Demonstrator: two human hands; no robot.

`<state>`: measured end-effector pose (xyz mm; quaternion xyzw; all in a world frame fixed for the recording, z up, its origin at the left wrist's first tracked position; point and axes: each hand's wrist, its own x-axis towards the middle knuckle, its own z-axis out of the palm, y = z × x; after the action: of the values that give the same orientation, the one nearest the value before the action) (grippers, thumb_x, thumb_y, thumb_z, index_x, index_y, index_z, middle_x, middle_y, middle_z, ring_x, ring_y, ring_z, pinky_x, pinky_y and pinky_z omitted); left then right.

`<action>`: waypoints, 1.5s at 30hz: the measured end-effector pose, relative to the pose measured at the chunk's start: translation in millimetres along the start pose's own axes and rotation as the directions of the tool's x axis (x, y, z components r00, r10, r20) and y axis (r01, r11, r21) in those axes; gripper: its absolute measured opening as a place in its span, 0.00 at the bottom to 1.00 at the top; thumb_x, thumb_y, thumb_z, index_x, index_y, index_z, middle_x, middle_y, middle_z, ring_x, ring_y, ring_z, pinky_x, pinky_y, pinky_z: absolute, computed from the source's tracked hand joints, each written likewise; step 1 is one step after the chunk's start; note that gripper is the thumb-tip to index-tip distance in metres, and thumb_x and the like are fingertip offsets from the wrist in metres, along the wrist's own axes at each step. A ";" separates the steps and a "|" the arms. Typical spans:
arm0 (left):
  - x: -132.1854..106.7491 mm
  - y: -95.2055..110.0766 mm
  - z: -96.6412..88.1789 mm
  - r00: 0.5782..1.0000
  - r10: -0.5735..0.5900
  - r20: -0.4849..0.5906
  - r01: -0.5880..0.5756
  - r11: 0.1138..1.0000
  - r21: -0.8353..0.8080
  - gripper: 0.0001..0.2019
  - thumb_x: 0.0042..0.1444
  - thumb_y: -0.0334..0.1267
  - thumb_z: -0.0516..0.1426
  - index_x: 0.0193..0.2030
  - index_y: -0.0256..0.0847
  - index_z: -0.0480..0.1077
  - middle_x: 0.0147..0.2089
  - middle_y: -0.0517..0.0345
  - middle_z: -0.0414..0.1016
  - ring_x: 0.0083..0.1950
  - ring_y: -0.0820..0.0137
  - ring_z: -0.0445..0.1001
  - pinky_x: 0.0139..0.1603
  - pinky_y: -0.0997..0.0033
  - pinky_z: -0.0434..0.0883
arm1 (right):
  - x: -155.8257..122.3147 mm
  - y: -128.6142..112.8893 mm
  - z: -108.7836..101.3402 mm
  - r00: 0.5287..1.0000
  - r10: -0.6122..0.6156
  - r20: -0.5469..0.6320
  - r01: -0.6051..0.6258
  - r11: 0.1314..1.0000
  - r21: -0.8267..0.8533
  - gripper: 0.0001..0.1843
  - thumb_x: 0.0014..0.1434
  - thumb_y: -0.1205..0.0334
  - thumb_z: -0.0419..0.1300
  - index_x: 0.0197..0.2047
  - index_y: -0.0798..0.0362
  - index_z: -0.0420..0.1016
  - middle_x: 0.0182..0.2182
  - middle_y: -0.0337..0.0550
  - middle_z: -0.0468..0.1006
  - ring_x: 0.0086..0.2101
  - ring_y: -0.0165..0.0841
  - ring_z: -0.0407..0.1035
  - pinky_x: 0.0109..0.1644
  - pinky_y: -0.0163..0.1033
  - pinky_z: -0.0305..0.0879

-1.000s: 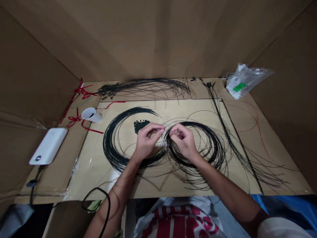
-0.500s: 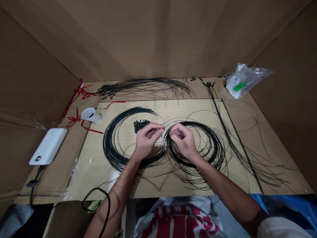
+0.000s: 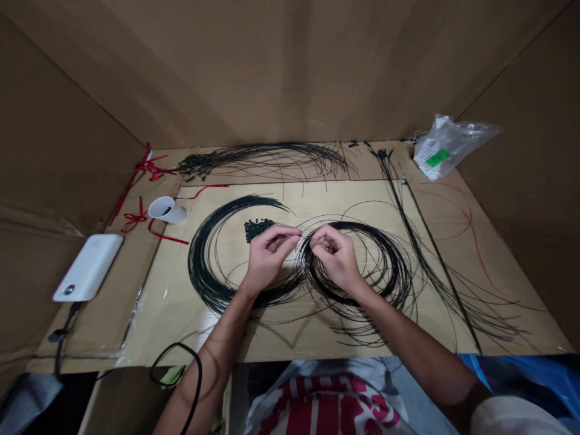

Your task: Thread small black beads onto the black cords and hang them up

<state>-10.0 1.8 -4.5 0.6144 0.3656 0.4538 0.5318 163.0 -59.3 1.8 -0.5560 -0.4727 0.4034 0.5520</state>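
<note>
My left hand [image 3: 269, 257] and my right hand [image 3: 334, 257] hover over a light wooden board [image 3: 344, 202], fingertips pinched and nearly meeting. Each seems to hold a hair-thin black strand, though the strands are hard to make out. Under the left hand lies a big coil of thin black cord [image 3: 203, 272], and a second coil [image 3: 394, 272] spreads beneath the right. A small heap of black beads [image 3: 258, 230] sits just beyond my left fingers. Further bundles of black strands lie at the far edge [image 3: 263, 156] and along the right side [image 3: 410, 232].
Cardboard walls surround the board. On the left are a white paper cup [image 3: 167, 210], red ribbon [image 3: 136, 222] and a white power bank [image 3: 88, 267] with a cable. A clear plastic bag [image 3: 446, 148] lies at the far right. A black cord [image 3: 196, 386] hangs near my left forearm.
</note>
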 end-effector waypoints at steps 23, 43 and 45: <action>2.0 2.8 -2.3 0.991 0.127 0.032 -0.129 0.988 0.085 0.04 0.64 0.38 0.67 0.44 0.43 0.85 0.43 0.51 0.85 0.46 0.65 0.81 0.49 0.65 0.77 | 0.2 1.1 0.9 1.000 -0.003 -0.011 0.003 1.000 0.006 0.05 0.56 0.67 0.63 0.29 0.51 0.72 0.22 0.31 0.64 0.24 0.28 0.54 0.29 0.37 0.49; -0.7 0.6 -1.2 0.991 0.110 0.079 -0.118 0.987 0.108 0.05 0.65 0.38 0.67 0.45 0.42 0.84 0.44 0.51 0.85 0.46 0.65 0.82 0.51 0.65 0.77 | -1.4 4.2 1.4 1.000 -0.023 -0.021 0.022 1.000 -0.019 0.06 0.58 0.65 0.63 0.30 0.51 0.72 0.23 0.32 0.65 0.24 0.29 0.54 0.29 0.37 0.50; -0.9 0.7 -1.1 0.993 0.093 0.067 -0.099 0.991 0.092 0.05 0.65 0.39 0.67 0.45 0.42 0.84 0.44 0.51 0.85 0.46 0.65 0.82 0.51 0.65 0.77 | -1.5 5.1 1.2 1.000 -0.020 -0.017 0.019 1.000 -0.020 0.06 0.58 0.65 0.63 0.30 0.51 0.72 0.23 0.32 0.65 0.25 0.29 0.54 0.30 0.37 0.50</action>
<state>-11.4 1.1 -4.0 0.6700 0.3398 0.4415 0.4906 162.0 -60.2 -3.4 -0.5603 -0.4773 0.3885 0.5544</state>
